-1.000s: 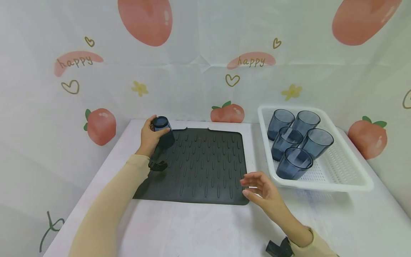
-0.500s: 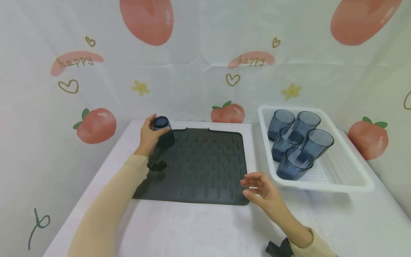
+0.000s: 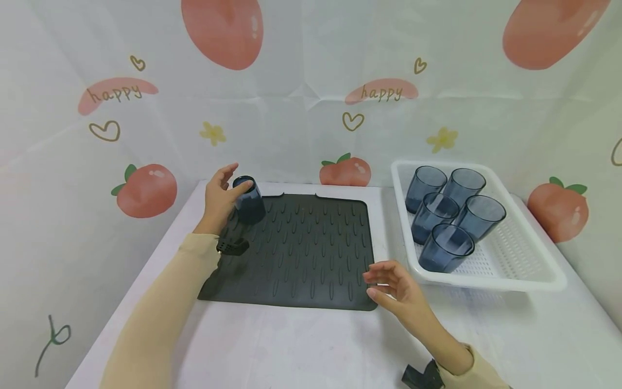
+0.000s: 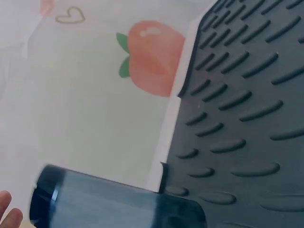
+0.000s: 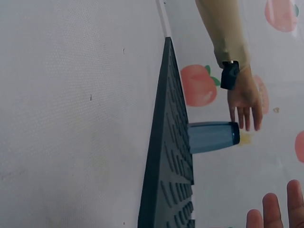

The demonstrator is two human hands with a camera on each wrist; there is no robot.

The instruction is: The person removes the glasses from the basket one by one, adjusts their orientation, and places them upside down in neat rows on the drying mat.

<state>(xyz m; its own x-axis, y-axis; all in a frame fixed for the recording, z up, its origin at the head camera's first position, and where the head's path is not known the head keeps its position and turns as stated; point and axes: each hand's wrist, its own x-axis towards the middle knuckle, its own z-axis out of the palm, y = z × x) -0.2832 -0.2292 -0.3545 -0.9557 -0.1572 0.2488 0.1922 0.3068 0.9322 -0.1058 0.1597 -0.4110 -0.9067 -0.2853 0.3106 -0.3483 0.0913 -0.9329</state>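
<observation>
A blue-tinted drinking glass (image 3: 250, 205) stands upside down on the back left corner of a black ribbed mat (image 3: 311, 254). My left hand (image 3: 220, 197) is at its upper left side, fingers spread and relaxed, thumb by the glass's raised base. Whether the thumb touches it, I cannot tell. In the left wrist view the glass (image 4: 109, 202) lies along the bottom edge, with fingertips (image 4: 10, 219) to its left. My right hand (image 3: 400, 297) hovers by the mat's front right corner, fingers loosely bent and holding nothing.
On the right, a white plastic basket (image 3: 525, 265) with a perforated floor holds several matching blue glasses (image 3: 446, 248), mouths up and leaning. A white cloth-covered table (image 3: 291, 346) bears the mat and basket. A printed curtain (image 3: 291, 129) rises directly behind.
My left hand has let go of the glass and moved slightly up and left, its fingers opening. The glass stays in place on the mat. My right hand has not moved.
</observation>
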